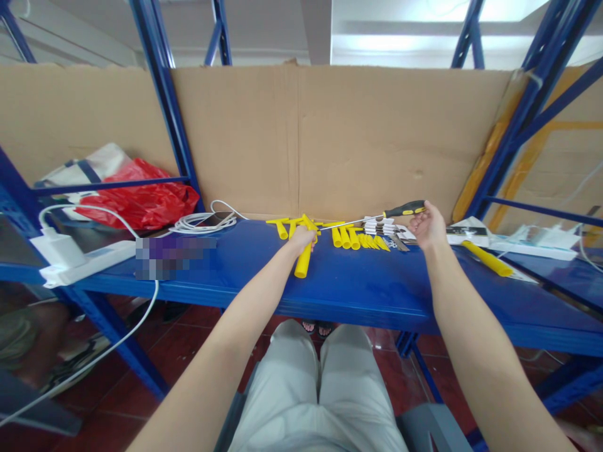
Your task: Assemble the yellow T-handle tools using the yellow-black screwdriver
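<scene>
My left hand [301, 237] is closed around a yellow T-shaped tool with a tube handle [302, 266], its open tube end pointing toward me. In my right hand [428, 226] is a screwdriver [404, 209] with a black and yellow handle, gripped near the handle's end. Its long shaft runs left and its tip reaches the head of the yellow tool; exact contact is too small to make out. Left of my left hand lies another yellow T-shaped piece [282, 230]. Between my hands are several yellow tubes [345, 238] and a row of small yellow pointed pieces [374, 242].
A blue shelf table [367, 282] is backed by a cardboard sheet [358, 138]. Leftward are a coiled white cable [202, 221], a red plastic bag [141, 194] and a power strip [94, 258]. Rightward, a yellow tube [487, 258] lies near the edge. White-and-dark packs [379, 224] stand behind.
</scene>
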{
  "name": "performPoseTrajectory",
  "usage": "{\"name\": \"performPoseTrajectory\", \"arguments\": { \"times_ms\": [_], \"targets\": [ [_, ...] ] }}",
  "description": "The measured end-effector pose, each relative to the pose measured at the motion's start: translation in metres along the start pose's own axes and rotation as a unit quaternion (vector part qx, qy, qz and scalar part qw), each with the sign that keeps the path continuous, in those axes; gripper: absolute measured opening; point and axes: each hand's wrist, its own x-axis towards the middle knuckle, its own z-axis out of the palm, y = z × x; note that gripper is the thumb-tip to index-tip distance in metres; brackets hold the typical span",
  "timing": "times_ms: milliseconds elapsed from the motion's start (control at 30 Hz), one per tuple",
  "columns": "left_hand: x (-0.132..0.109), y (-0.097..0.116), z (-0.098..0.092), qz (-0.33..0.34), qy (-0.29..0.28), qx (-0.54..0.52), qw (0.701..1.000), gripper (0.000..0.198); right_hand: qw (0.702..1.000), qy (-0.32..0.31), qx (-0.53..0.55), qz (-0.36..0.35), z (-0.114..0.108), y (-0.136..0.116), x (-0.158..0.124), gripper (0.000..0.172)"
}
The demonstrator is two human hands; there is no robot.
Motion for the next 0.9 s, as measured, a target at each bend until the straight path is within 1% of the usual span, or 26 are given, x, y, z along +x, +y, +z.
{"name": "performPoseTrajectory", "arguments": {
  "times_ms": [100,233,400,500,600,767,900],
  "targets": [
    [0.0014,-0.0012,0.0001,0.001,-0.001,0.001,1.0,0.021,1.0,0.019,0.0,0.012,0.0022,-0.0002,-0.0022,0.052],
    [0.0025,-0.0024,0.0004,-0.004,-0.002,-0.003,1.0,0.024,1.0,0.014,0.002,0.0,0.0025,0.0004,-0.0032,0.055],
    [0.0023,-0.0022,0.0001,-0.001,0.002,-0.007,1.0,0.025,0.999,-0.007,0.036,0.016,0.0047,-0.0053,-0.0074,0.047],
    [0.0027,-0.0022,-0.0002,-0.001,0.005,-0.008,1.0,0.023,0.999,-0.018,0.034,0.022,0.0058,-0.0083,-0.0093,0.041],
    [0.0038,-0.0029,-0.0003,-0.002,0.004,-0.006,1.0,0.02,0.999,-0.023,0.023,0.014,0.0048,-0.0068,-0.0073,0.042],
    [0.0051,-0.0038,-0.0001,0.0,0.002,-0.002,1.0,0.017,1.0,-0.003,0.017,-0.013,0.0016,-0.0008,-0.001,0.046],
    [0.005,-0.0042,-0.0001,0.005,0.001,-0.005,1.0,0.018,1.0,0.012,0.012,-0.003,0.0032,-0.0011,-0.0027,0.047]
  ]
}}
